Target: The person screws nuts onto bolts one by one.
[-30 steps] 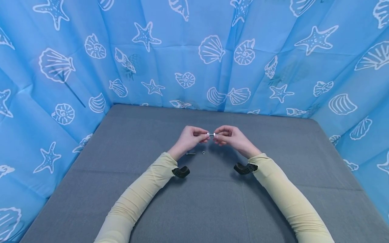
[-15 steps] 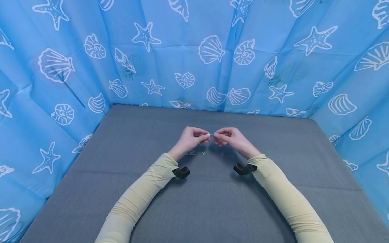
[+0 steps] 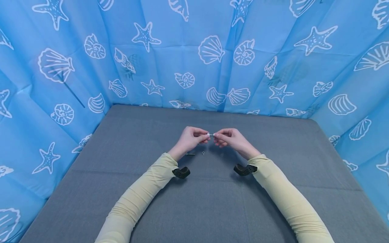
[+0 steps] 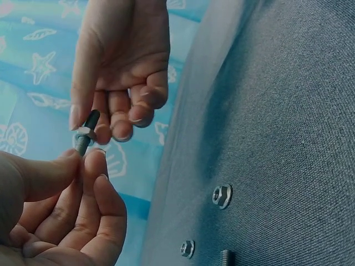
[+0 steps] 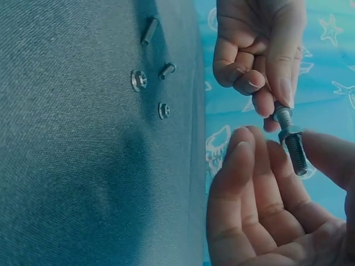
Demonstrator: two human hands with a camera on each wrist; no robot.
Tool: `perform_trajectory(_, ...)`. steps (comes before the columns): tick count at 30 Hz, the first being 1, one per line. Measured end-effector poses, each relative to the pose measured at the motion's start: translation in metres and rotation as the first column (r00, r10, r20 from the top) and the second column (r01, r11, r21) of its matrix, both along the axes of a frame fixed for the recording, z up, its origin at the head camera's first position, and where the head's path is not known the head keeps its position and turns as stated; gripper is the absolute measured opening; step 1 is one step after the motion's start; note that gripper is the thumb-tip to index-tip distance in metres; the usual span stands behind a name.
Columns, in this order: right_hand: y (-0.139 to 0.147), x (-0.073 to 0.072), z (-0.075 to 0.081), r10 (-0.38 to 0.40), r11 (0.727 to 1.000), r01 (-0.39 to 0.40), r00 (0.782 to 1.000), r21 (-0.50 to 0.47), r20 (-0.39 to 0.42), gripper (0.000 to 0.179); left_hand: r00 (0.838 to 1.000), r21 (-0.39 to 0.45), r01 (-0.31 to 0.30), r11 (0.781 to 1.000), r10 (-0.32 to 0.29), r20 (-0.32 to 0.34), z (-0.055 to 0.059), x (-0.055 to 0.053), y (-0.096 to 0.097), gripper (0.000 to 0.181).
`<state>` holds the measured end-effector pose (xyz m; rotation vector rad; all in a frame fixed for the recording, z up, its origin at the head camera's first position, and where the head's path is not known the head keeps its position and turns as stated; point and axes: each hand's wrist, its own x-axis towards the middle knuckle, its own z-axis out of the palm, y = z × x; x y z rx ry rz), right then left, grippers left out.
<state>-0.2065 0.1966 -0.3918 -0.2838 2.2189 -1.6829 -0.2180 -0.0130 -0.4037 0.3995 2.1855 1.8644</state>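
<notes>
My arms come in from seven and five o'clock and arch toward each other, both wrists bent inward, so that my left hand [image 3: 189,137] and right hand [image 3: 232,137] meet fingertip to fingertip just off the middle of the head view, toward four o'clock. Between them, raised off the cloth, is a slim grey metal bolt [image 5: 298,158]: my left thumb and fingers pinch it tightly at the head end, the other fingers curled below. My right grip is narrow, thumb and a fingertip to either side of the six-sided nut [image 5: 290,134] that sits around the shank, the remaining fingers curved and cupped. Fine threads ridge the bolt's bare end, which points to five o'clock in the right wrist view. Toward eleven o'clock there, two loose flanged nuts [image 5: 135,81], shiny and round-rimmed, lie near two cylindrical loose bolts [image 5: 150,31] on the grey cloth [image 3: 212,206], whose coarse weave shows plainly. Soft, wrinkled pale-yellow sleeves [image 3: 287,189] cover my arms, and a dark, perforated wrist piece [image 3: 181,172] juts from each cuff. At twelve o'clock hangs a creased blue curtain [image 3: 170,60] printed with white shells and starfish.
</notes>
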Motion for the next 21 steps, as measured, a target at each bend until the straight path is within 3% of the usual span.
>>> perform_trajectory(8,-0.0004,0.0007,-0.0005,-0.002,0.999,0.001,1.000,-0.034,-0.017,0.032,1.000,0.015,-0.006,1.000,0.006,0.006,-0.0005,-0.0003,0.0004,0.021)
perform_trajectory(15,-0.0037,0.0023,-0.0021,-0.001,1.000,0.001,1.000,-0.023,-0.008,0.040,1.000,0.019,-0.008,1.000,0.008,-0.004,-0.0020,-0.0003,0.0006,0.022)
perform_trajectory(21,-0.0029,0.0036,-0.0012,-0.003,0.999,0.002,1.000,-0.037,-0.025,0.032,1.000,0.020,-0.012,1.000,0.012,0.003,-0.0019,-0.0006,0.0012,0.021)
